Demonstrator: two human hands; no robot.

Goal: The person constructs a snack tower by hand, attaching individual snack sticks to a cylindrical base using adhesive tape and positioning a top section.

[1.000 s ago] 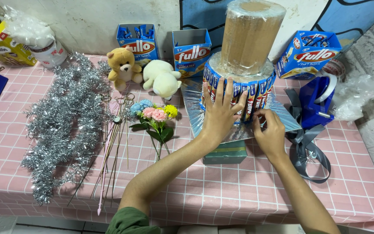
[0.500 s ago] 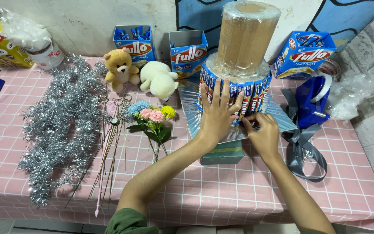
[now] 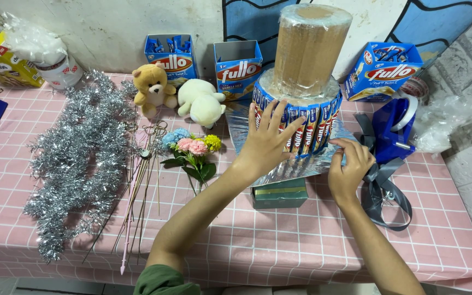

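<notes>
- The left hand (image 3: 266, 143) lies flat, fingers spread, on the ring of blue snack sticks (image 3: 307, 127) that wraps the lower tier of a 2-tier tower (image 3: 307, 60); it pinches nothing.
- The right hand (image 3: 348, 166) sits at the ring's right foot, fingertips curled against the sticks; whether its grip pinches anything cannot be told.
- The tower stands on a silver foil board (image 3: 296, 168), which rests on a green box (image 3: 279, 194), mid-desk.
- A grey ribbon (image 3: 383, 196) and blue tape dispenser (image 3: 391, 128) lie just right.
- On the pink checked desk (image 3: 279, 246): silver tinsel (image 3: 77, 158), a small flower bunch (image 3: 189, 150), 2 plush bears (image 3: 178, 95).
</notes>
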